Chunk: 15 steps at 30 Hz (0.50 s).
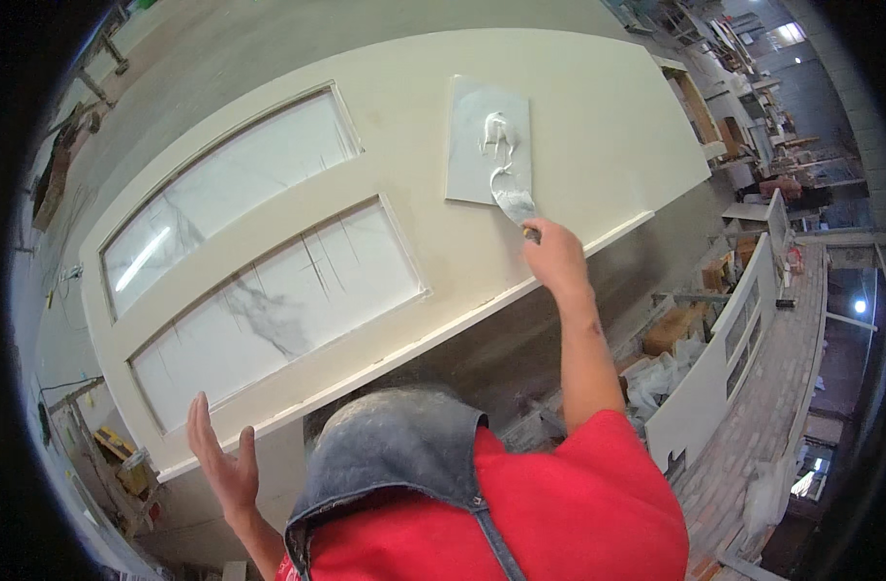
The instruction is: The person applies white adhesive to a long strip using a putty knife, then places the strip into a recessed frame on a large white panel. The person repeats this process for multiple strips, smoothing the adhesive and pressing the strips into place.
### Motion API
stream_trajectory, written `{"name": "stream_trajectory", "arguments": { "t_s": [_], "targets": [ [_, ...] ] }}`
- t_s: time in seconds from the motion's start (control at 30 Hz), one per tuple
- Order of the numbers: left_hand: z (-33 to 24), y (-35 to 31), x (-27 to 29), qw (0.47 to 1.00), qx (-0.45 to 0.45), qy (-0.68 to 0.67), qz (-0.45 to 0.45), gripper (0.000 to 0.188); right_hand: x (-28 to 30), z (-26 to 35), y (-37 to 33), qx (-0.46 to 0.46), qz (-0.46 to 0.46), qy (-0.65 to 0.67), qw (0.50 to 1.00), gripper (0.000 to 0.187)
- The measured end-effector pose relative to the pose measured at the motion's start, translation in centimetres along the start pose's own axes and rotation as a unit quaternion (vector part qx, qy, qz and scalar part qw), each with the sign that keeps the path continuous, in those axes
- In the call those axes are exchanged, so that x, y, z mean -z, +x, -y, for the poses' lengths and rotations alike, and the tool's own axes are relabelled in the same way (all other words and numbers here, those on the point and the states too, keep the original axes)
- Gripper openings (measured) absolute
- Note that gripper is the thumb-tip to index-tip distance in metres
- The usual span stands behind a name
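Note:
My right hand (pixel 557 257) is closed around the handle of a putty knife (pixel 514 204). The knife's blade, smeared with white paste, lies over the lower part of a flat white board (pixel 465 145). A lump of white putty (pixel 499 128) sits on that board, with a streak running down toward the blade. Beneath the board is a large cream-coloured panel (pixel 579 116) with two framed recesses that hold white, grey-veined inserts (pixel 298 281). By the panel's near left edge, my left hand (pixel 225 467) is held with fingers extended and thumb apart, gripping nothing; whether it touches the edge I cannot tell.
A raised strip (pixel 491 322) runs along the panel's near edge. To the right stand another pale panel with openings (pixel 719 373), a cardboard box (pixel 677 329) and crumpled plastic sheeting (pixel 656 380). Cluttered workshop materials fill the far right.

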<state>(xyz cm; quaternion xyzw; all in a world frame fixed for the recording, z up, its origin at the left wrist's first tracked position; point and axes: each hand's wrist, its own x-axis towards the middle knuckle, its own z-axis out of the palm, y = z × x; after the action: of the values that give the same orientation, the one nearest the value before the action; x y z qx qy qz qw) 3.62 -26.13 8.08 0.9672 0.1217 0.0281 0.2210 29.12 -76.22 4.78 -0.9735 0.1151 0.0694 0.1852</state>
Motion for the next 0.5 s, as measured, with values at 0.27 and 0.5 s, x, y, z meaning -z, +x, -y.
{"name": "stream_trajectory", "arguments": {
  "t_s": [0.27,0.5],
  "targets": [
    [-3.0,-0.3,-1.8,1.000,0.011,-0.010,0.018,0.084,1.4,1.5,3.7,0.070,0.016,-0.041,0.997,0.039],
    [-2.1,1.1,-2.9,0.997,-0.028,-0.006,0.072,0.090,4.2,2.8,-0.4,0.005,0.089,-0.019,0.996,0.040]
  ]
}}
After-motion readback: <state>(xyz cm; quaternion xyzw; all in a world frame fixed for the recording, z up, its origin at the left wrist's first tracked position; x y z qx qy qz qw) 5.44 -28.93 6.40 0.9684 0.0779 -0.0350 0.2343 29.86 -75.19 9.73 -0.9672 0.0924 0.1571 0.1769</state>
